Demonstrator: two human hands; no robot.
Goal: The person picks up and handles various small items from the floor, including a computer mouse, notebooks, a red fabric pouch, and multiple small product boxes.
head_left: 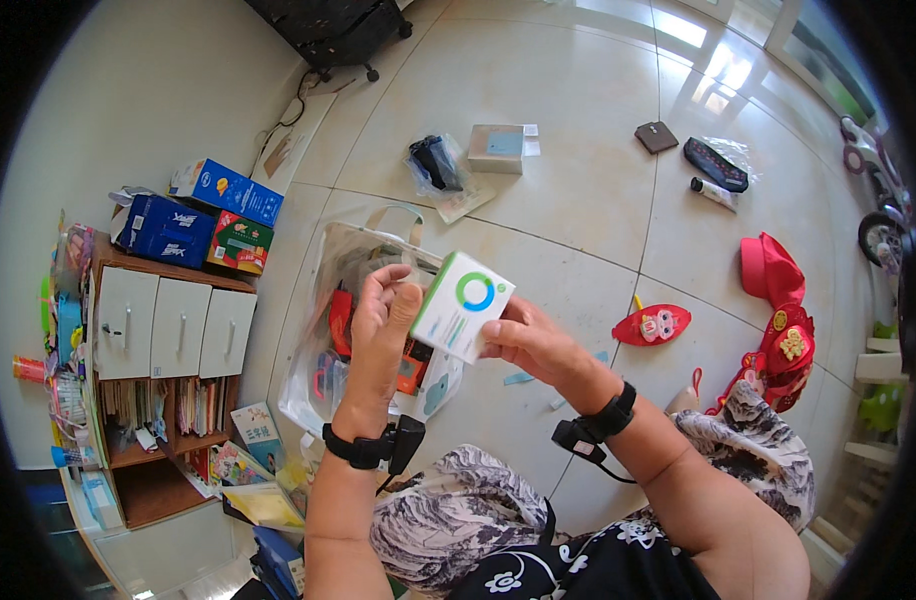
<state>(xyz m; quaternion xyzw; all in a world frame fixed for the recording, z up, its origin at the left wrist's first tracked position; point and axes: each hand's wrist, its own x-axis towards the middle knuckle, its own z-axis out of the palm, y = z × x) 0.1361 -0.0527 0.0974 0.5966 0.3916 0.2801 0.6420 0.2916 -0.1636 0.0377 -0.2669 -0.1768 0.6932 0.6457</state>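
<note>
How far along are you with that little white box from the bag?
Already out: the white box is clear of the clear plastic bag on the floor. In hand: left hand and right hand grip it together. Left: the box looks closed, and colourful items remain in the bag.

Both forearms rise from the lower edge and meet near the middle of the view. The left hand [381, 318] is raised with its back toward the camera, wrist straight, fingers curled at the top and the thumb pressed forward on the near side of what it grips. The right hand [530, 344] comes in from the right, lower and flatter, palm turned inward, fingers closed in a pinch opposite the left thumb. The two hands are close together, almost touching. Each wrist wears a black band with a small black unit hanging below it. The right forearm slants up to the left; the left stands nearly upright
</note>
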